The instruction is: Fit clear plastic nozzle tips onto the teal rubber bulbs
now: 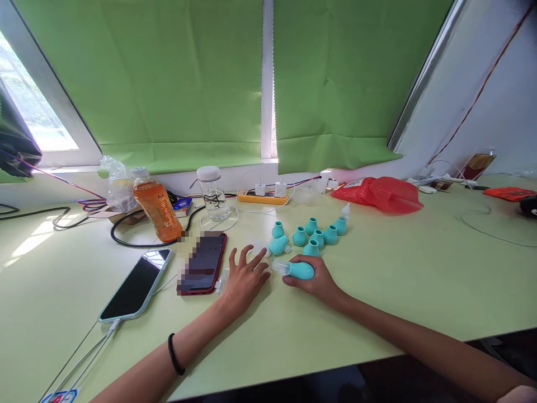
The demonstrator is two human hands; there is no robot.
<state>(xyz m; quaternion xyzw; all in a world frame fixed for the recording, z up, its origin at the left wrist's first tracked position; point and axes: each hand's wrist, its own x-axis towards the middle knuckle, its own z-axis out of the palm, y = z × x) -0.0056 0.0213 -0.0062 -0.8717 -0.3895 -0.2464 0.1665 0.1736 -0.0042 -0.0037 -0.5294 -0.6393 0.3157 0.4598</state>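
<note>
My right hand (312, 278) is wrapped round a turquoise squeeze bulb (302, 271), which lies on its side with a clear cap or nozzle (279, 266) pointing left. Fingers spread, my left hand (246, 278) hovers or rests at the table just left of that clear end. Small clear and white pieces (265, 252) sit beyond its fingertips, partly hidden by them. Several turquoise bulbs (318, 238) stand in a loose group behind my right hand, with open necks upward. One bulb (340, 225) at the group's right has a clear pointed tip (345, 210) on it.
A dark-screened phone (205, 266) and a light-cased phone (136, 285) with cables lie on the left. Behind them are an orange drink bottle (157, 207), a clear jar (213, 196) and a yellow power strip (262, 197). A red plastic bag (377, 194) sits back right.
</note>
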